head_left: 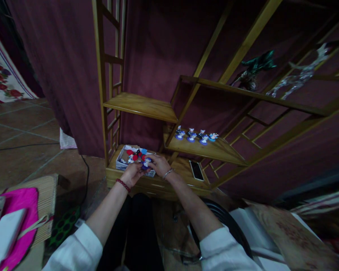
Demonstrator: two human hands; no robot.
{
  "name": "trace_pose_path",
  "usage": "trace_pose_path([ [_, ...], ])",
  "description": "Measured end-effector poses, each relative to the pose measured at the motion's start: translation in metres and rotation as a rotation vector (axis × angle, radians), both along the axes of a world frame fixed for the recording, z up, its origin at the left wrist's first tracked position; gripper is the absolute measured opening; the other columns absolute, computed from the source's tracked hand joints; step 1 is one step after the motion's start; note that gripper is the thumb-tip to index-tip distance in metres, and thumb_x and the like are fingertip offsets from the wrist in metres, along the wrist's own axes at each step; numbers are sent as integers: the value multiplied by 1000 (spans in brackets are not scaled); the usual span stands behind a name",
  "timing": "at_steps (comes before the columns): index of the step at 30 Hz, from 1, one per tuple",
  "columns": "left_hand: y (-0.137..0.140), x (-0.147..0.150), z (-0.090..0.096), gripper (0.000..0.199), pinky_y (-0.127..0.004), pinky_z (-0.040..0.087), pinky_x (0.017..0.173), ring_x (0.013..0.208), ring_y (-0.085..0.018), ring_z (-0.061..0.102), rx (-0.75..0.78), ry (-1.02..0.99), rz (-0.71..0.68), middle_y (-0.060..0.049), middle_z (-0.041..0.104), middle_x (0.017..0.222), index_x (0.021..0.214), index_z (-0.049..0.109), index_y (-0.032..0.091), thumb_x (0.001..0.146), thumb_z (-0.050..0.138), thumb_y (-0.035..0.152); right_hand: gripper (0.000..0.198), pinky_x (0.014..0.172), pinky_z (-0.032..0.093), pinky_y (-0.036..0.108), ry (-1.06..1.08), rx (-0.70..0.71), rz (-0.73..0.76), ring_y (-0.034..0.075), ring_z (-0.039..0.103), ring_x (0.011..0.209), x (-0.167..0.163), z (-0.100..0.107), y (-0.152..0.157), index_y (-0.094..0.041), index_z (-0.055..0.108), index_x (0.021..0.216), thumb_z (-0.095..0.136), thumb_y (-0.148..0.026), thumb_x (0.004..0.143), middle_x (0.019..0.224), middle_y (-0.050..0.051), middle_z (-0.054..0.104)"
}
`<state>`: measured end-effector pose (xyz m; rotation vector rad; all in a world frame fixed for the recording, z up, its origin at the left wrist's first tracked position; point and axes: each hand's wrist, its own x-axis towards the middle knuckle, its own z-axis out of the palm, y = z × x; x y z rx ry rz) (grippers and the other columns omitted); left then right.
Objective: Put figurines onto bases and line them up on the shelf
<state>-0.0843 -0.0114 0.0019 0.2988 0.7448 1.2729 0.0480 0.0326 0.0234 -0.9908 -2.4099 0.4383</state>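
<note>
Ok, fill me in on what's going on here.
A person's left hand and right hand hold a small purple-and-white figurine between them, at the near side of an open box with red, black and white items inside. To the right, several small figurines stand grouped on a raised wooden shelf. Lower down, what looks like a phone lies flat.
</note>
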Motion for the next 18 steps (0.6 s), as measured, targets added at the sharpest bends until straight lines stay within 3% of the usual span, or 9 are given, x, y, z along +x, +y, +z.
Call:
trace_pose_path([
  [18, -2, 6, -5, 12, -35, 52, 66, 63, -14, 59, -81, 30, -22, -8, 60, 71, 78, 52, 10, 76, 41, 6, 39, 84, 42, 29, -74, 58, 72, 14, 53, 94, 7, -3, -8, -23, 54, 107, 52, -6, 72, 101, 5, 58],
])
